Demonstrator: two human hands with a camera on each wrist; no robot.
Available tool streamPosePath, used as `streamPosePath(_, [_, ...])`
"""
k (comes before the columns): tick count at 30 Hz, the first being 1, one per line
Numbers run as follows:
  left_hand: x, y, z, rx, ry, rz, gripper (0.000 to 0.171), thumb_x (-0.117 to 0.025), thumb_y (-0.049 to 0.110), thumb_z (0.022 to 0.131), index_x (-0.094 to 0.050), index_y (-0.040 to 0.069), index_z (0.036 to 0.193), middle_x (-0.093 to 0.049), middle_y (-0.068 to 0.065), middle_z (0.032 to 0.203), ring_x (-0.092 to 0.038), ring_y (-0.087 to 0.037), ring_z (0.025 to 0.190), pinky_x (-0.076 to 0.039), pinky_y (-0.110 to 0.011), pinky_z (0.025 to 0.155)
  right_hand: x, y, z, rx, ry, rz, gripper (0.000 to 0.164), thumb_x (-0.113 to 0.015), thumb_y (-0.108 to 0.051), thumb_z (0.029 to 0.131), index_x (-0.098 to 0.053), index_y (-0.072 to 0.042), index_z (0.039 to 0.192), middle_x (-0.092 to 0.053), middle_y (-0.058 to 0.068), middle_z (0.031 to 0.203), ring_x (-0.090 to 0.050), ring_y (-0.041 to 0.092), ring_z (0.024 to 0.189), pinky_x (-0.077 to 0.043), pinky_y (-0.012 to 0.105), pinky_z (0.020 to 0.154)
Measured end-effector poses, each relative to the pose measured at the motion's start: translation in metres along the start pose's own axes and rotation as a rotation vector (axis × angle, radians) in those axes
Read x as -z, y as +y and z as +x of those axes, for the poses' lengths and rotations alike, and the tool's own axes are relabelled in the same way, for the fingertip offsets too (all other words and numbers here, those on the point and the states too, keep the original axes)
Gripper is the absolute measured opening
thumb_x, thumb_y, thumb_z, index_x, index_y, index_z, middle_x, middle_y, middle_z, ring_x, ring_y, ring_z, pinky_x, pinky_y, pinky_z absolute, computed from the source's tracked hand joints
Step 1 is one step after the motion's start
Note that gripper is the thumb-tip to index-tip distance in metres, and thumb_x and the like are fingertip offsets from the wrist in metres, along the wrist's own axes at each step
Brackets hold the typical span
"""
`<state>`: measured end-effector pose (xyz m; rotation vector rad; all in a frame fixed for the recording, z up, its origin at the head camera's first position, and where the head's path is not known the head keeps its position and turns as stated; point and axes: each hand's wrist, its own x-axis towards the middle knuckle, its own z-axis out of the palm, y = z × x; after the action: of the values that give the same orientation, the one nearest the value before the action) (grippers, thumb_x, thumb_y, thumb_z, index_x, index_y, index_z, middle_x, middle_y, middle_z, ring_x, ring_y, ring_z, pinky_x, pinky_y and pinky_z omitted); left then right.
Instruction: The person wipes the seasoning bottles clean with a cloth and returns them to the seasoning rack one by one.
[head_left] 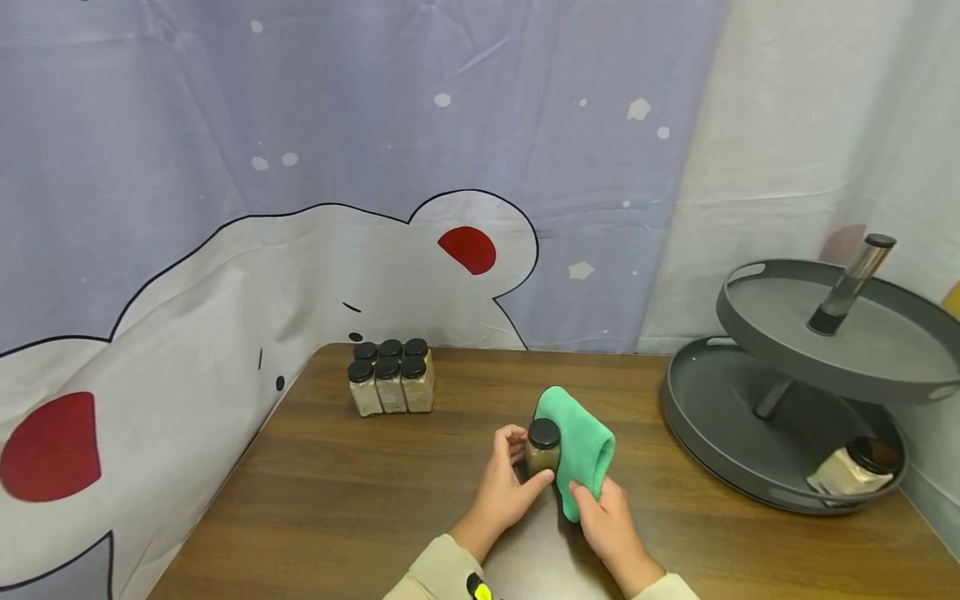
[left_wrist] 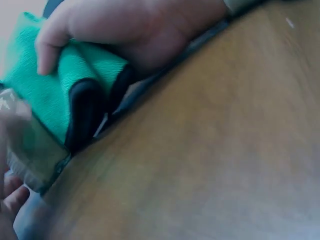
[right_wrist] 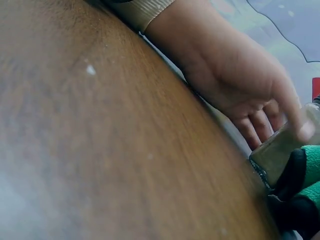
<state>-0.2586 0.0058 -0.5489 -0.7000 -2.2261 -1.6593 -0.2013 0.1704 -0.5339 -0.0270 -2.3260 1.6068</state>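
A small square spice jar (head_left: 543,454) with a black lid and brownish contents stands on the wooden table. My left hand (head_left: 504,492) holds it from the left, thumb on the near side and fingers curled round behind; the right wrist view shows this thumb on the jar (right_wrist: 280,155). Against the jar's right side lies a folded green cloth (head_left: 577,442). My right hand (head_left: 609,527) grips the cloth's near right edge, thumb on top. In the left wrist view the cloth (left_wrist: 37,95) hangs in folds beside the jar (left_wrist: 35,150).
Several black-lidded jars (head_left: 390,387) stand grouped at the table's back left. On the right is a grey two-tier round tray (head_left: 693,425) with a central post (head_left: 855,283). Another jar (head_left: 847,473) leans in its lower tier. A printed curtain (head_left: 375,150) hangs behind the table.
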Motion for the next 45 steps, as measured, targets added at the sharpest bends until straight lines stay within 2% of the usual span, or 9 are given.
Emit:
streamPosePath(3, [0.0036,0.0010,0.0018,0.073,-0.055,-0.156,0.066,-0.065,0.003,0.088,-0.032,-0.001,0.145,-0.049,-0.019,0.137,-0.052,-0.038,0.125,-0.043,-0.056,0.104,-0.0003,-0.0006,0.0004,-0.014,0.007,0.013,0.017,-0.061,-0.002,0.092,-0.069,0.008,0.104,-0.072,0.014,0.097,-0.062,0.010,0.085,-0.053,0.028,0.078])
streamPosePath(5, [0.0054,0.0013,0.0027,0.101,-0.071,-0.174,0.063,-0.060,0.001,0.089,-0.035,0.000,0.147,-0.051,-0.018,0.139,-0.052,-0.037,0.126,-0.042,-0.057,0.105,-0.0002,-0.0013,0.0005,-0.016,0.010,0.019,0.018,-0.061,-0.002,0.092,-0.069,0.008,0.105,-0.072,0.014,0.098,-0.062,0.011,0.086,-0.053,0.028,0.079])
streamPosePath(11, [0.0051,0.0023,0.0017,0.112,-0.075,-0.098,0.047,-0.063,0.000,0.092,-0.051,0.005,0.137,-0.063,-0.012,0.127,-0.061,-0.030,0.116,-0.048,-0.051,0.100,0.0007,-0.0013,0.0004,-0.025,-0.003,0.006,0.017,-0.061,-0.005,0.093,-0.069,0.007,0.103,-0.071,0.012,0.094,-0.060,0.011,0.083,-0.052,0.028,0.078])
streamPosePath(19, [0.0011,0.0018,0.0021,0.065,-0.042,-0.117,0.039,-0.075,0.001,0.088,-0.049,0.004,0.116,-0.062,-0.015,0.131,-0.063,-0.031,0.113,-0.052,-0.044,0.095,0.0018,-0.0012,0.0011,-0.013,-0.026,-0.053,0.015,-0.062,-0.010,0.094,-0.070,0.002,0.099,-0.070,0.008,0.091,-0.060,0.013,0.083,-0.052,0.032,0.078])
streamPosePath(24, [0.0005,0.0038,0.0008,0.092,0.045,-0.033,0.042,-0.082,0.010,0.084,-0.046,0.006,0.107,-0.066,-0.015,0.126,-0.068,-0.028,0.107,-0.055,-0.036,0.089,-0.0002,0.0017,0.0000,0.117,-0.003,-0.040,0.005,-0.066,-0.002,0.088,-0.071,-0.002,0.087,-0.070,0.003,0.080,-0.059,0.007,0.072,-0.053,0.027,0.068])
streamPosePath(29, [0.0032,0.0045,-0.0001,0.100,0.103,0.081,0.044,-0.083,0.015,0.083,-0.048,0.007,0.108,-0.067,-0.015,0.127,-0.071,-0.027,0.102,-0.057,-0.032,0.082,-0.0024,0.0059,-0.0020,0.238,0.019,0.025,0.012,-0.068,0.008,0.080,-0.071,-0.004,0.079,-0.069,0.001,0.074,-0.058,0.004,0.065,-0.052,0.024,0.059])
streamPosePath(33, [0.0043,0.0033,0.0008,0.079,0.086,0.123,0.040,-0.083,0.012,0.082,-0.049,0.005,0.103,-0.068,-0.016,0.125,-0.071,-0.028,0.097,-0.058,-0.031,0.077,-0.0022,0.0062,-0.0018,0.201,0.020,-0.017,0.010,-0.067,0.004,0.084,-0.070,-0.005,0.083,-0.068,0.001,0.077,-0.057,0.004,0.068,-0.052,0.025,0.063])
streamPosePath(38, [0.0036,0.0038,0.0015,0.121,0.053,0.156,0.039,-0.085,0.010,0.080,-0.050,0.008,0.097,-0.070,-0.014,0.121,-0.071,-0.023,0.089,-0.057,-0.028,0.074,-0.0019,0.0045,-0.0034,0.170,0.043,0.027,0.011,-0.064,0.005,0.089,-0.071,0.002,0.096,-0.073,0.008,0.089,-0.062,0.005,0.080,-0.054,0.027,0.073])
streamPosePath(45, [0.0032,0.0088,0.0028,0.134,0.070,0.132,0.047,-0.090,0.011,0.073,-0.050,0.008,0.097,-0.070,-0.008,0.105,-0.070,-0.024,0.090,-0.057,-0.033,0.078,-0.0004,0.0037,-0.0029,0.172,0.051,0.036,0.009,-0.063,0.004,0.090,-0.071,0.004,0.094,-0.073,0.009,0.087,-0.061,0.003,0.078,-0.053,0.025,0.071])
